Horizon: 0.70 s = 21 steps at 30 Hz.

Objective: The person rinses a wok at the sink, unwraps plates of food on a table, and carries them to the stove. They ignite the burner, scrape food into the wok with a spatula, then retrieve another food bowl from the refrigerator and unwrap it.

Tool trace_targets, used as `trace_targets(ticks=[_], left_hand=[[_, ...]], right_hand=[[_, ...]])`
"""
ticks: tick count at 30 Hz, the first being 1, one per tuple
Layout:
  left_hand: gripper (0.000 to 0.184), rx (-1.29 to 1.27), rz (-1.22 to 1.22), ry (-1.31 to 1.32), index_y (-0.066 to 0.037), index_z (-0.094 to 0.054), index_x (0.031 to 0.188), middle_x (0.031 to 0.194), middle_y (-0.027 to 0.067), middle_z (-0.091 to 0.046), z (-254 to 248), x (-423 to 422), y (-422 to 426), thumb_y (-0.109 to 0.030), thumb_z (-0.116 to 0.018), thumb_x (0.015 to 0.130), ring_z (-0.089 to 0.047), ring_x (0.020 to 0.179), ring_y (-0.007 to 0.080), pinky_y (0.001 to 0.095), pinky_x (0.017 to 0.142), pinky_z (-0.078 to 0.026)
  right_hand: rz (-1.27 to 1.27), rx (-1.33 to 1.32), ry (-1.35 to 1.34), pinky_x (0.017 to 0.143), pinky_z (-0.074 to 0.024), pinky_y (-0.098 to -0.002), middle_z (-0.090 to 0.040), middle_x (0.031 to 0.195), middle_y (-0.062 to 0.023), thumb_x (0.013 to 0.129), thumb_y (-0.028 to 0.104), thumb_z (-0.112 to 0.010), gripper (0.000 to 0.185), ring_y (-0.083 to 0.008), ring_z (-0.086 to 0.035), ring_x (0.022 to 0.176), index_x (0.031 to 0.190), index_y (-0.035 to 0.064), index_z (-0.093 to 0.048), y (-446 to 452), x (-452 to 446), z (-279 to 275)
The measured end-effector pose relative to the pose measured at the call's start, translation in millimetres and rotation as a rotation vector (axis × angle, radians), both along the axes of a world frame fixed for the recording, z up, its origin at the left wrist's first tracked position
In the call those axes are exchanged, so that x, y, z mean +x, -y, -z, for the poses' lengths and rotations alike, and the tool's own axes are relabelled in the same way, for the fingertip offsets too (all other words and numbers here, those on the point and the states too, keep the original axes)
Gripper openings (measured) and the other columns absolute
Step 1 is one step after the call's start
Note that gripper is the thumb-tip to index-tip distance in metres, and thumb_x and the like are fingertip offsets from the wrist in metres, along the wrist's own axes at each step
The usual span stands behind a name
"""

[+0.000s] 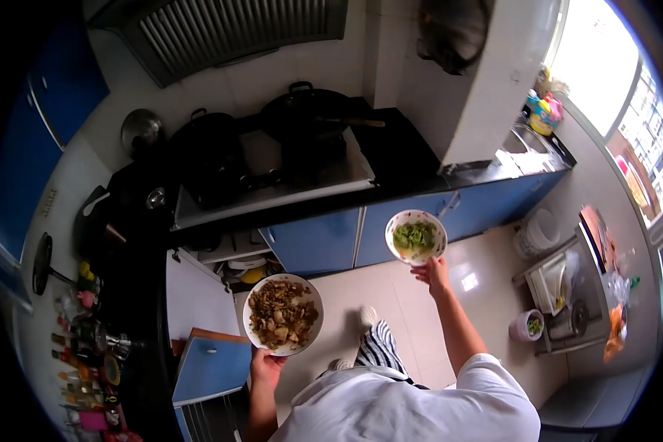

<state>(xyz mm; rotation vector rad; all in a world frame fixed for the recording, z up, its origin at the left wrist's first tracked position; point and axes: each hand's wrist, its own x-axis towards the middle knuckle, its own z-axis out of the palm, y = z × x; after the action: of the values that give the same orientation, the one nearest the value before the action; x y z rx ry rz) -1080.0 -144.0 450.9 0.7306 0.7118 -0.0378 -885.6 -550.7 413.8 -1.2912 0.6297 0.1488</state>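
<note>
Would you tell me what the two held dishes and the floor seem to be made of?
Patterned bowl: probably glazed ceramic, with a smooth white surface and reddish marks; melamine is possible.
White dish: ceramic or melamine, judging by its smooth, pale rim.
Floor: likely polished tile, given the straight seams and bright reflection.

The smaller bowl [440,237] is white with pinkish-red marks around its inside; its chopped greens [414,236] are bright green. The larger bowl [314,295] is white, its cooked food [280,317] brown. The trousers [379,346] have dark-and-white stripes, the shirt [405,405] is white, the cabinet door [309,247] blue.
</note>
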Motion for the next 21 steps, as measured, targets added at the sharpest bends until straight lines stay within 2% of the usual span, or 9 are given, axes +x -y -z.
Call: trace_targets(ticks=[2, 3, 7, 8, 10, 13, 15, 21], left_hand=[[0.044, -0.003, -0.034, 0.016, -0.009, -0.043, 0.115, 0.106, 0.0097, -0.053, 10.8, 28.5, -4.4, -0.009, -0.046, 0.070, -0.057, 0.088, 0.0244, 0.0351, 0.068, -0.053], [0.045, 0.001, -0.051, 0.038, -0.010, -0.042, 0.115, 0.107, 0.0094, -0.053, 16.2, 42.9, -6.4, -0.010, -0.046, 0.070, -0.057, 0.090, 0.0243, 0.0351, 0.068, -0.053], [0.046, -0.040, -0.170, 0.042, -0.012, -0.041, 0.116, 0.111, 0.0073, -0.049, 17.3, 92.4, -9.4, -0.009, -0.044, 0.070, -0.052, 0.097, 0.0249, 0.0370, 0.072, -0.049], [0.046, -0.057, -0.162, 0.064, -0.010, -0.043, 0.118, 0.114, 0.0068, -0.050, 26.3, 102.3, -11.7, -0.010, -0.044, 0.072, -0.051, 0.103, 0.0230, 0.0368, 0.080, -0.047], [0.046, -0.028, -0.190, 0.065, -0.009, -0.043, 0.118, 0.115, 0.0069, -0.050, 20.9, 134.0, -7.8, -0.010, -0.045, 0.072, -0.050, 0.104, 0.0232, 0.0372, 0.082, -0.046], [0.045, -0.009, -0.208, 0.084, -0.008, -0.042, 0.119, 0.117, 0.0073, -0.048, 2.9, 165.0, 1.7, -0.011, -0.043, 0.074, -0.048, 0.107, 0.0231, 0.0369, 0.087, -0.043], [0.054, -0.034, -0.239, 0.084, -0.010, -0.035, 0.125, 0.123, 0.0114, -0.041, 0.1, 179.4, -1.1, -0.010, -0.045, 0.071, -0.044, 0.112, 0.0298, 0.0455, 0.090, -0.041], [0.046, 0.013, -0.204, 0.112, -0.008, -0.033, 0.127, 0.126, 0.0118, -0.038, -1.6, 208.1, -15.4, -0.019, -0.046, 0.084, -0.041, 0.115, 0.0285, 0.0423, 0.093, -0.039]], right_hand=[[-0.045, 0.003, 0.057, 0.046, -0.0498, -0.0231, -0.062, 0.074, -0.0138, 0.078, 0.015, -0.037, 0.025, -0.0193, -0.064, 0.061, 0.095, -0.0009, -0.048, 4.7, 63.4, 6.5], [0.036, -0.013, 0.062, 0.045, -0.0494, -0.0231, -0.062, 0.075, -0.0137, 0.080, 0.014, -0.037, 0.025, -0.0189, -0.063, 0.060, 0.093, -0.0013, -0.050, -0.3, 93.4, 4.0], [0.050, 0.043, 0.096, 0.045, -0.0494, -0.0232, -0.062, 0.076, -0.0141, 0.080, 0.013, -0.038, 0.024, -0.0189, -0.063, 0.060, 0.095, -0.0014, -0.051, -12.4, 204.6, 10.5], [0.085, 0.059, 0.094, 0.044, -0.0494, -0.0233, -0.062, 0.076, -0.0140, 0.080, 0.013, -0.039, 0.024, -0.0190, -0.063, 0.060, 0.096, -0.0014, -0.050, -12.2, 226.5, 16.5], [0.075, 0.069, 0.117, 0.044, -0.0493, -0.0231, -0.062, 0.077, -0.0138, 0.081, 0.013, -0.040, 0.024, -0.0190, -0.063, 0.060, 0.097, -0.0012, -0.050, -11.6, 266.3, 20.4], [0.081, 0.071, 0.120, 0.043, -0.0485, -0.0219, -0.062, 0.080, -0.0130, 0.082, 0.015, -0.045, 0.024, -0.0187, -0.063, 0.061, 0.099, -0.0008, -0.049, -13.8, 305.6, 23.2], [0.108, 0.087, 0.075, 0.044, -0.0483, -0.0214, -0.062, 0.082, -0.0128, 0.082, 0.016, -0.046, 0.024, -0.0184, -0.063, 0.062, 0.100, -0.0006, -0.049, -16.7, 323.9, 22.6], [0.090, 0.037, 0.060, 0.046, -0.0484, -0.0209, -0.063, 0.084, -0.0117, 0.082, 0.025, -0.052, 0.031, -0.0189, -0.064, 0.067, 0.102, 0.0017, -0.048, -19.8, 349.2, 29.2]])
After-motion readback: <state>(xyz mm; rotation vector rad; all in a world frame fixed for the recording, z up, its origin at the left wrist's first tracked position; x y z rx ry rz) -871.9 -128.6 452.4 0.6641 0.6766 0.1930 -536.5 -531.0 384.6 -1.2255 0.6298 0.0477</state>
